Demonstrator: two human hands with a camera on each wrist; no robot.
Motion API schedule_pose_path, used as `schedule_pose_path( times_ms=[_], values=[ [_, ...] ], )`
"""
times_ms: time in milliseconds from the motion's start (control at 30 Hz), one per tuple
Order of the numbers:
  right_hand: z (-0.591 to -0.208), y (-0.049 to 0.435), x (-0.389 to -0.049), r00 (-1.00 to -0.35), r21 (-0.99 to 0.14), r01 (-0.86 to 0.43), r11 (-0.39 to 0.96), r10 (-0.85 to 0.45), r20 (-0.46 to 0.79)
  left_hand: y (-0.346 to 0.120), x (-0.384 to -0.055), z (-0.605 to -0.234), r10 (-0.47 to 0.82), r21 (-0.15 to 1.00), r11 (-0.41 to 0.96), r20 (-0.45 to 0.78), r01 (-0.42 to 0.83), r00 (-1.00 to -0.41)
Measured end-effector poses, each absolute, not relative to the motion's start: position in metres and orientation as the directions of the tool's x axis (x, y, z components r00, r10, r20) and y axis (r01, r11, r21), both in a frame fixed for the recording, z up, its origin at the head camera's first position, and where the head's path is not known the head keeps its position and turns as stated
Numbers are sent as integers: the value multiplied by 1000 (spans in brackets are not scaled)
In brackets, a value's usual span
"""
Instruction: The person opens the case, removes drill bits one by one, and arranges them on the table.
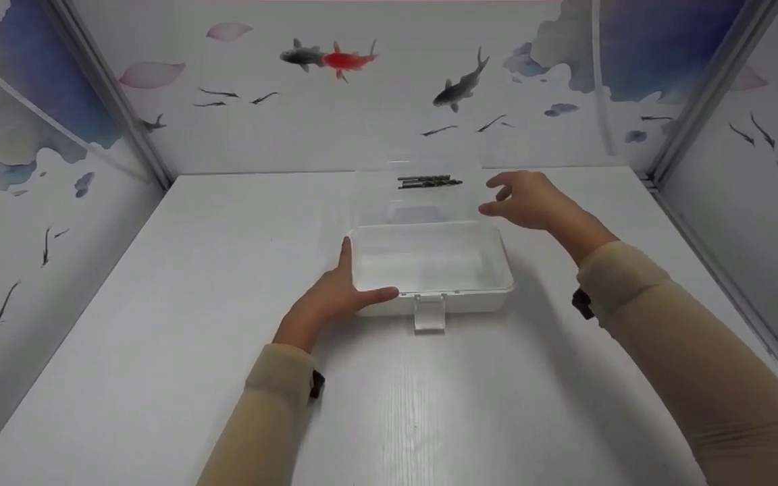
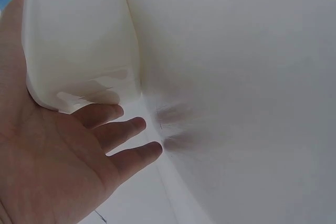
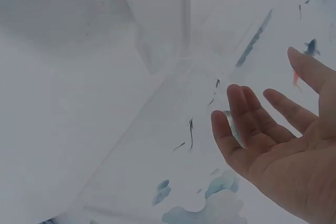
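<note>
box (image 1: 473, 303) touches the widely spread left hand (image 1: 333, 291)

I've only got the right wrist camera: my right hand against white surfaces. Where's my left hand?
Observer: Head view shows your left hand at the left end of the white box, thumb across its front edge.
Operator: Copy. Anything small near my right hand?
Observer: Yes, what look like several dark drill bits lie just left of the right hand, beyond the box's open top.
Operator: And the front of the box?
Observer: The latch there is unfastened, at about the middle of the front side.
</note>
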State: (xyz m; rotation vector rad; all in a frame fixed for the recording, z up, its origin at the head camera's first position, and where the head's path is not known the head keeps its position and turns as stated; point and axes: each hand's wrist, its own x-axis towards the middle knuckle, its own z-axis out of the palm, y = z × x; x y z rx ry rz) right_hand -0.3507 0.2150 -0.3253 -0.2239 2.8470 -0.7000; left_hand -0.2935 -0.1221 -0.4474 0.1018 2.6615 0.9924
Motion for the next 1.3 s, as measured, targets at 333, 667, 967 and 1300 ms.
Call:
schedule_pose_path(
  times_ms=[333,667,967,1300],
  values=[
    [-307,193,-383,-955,-356,-245,902,-288,-71,-125,-294,-444,178,650,759,-265,-39,-948],
    [-305,162,-413,-949,-223,-262,939,-293,-116,-125,-293,-444,159,649,757,-297,-76,-942],
    [-309,150,-429,-944,-128,-276,953,-293,-153,-127,-294,-440,183,649,759,-286,-49,-941],
    [-324,159,-441,-940,-84,-308,948,-317,-126,-122,-296,-442,179,633,773,-296,-52,-938]
  ],
)
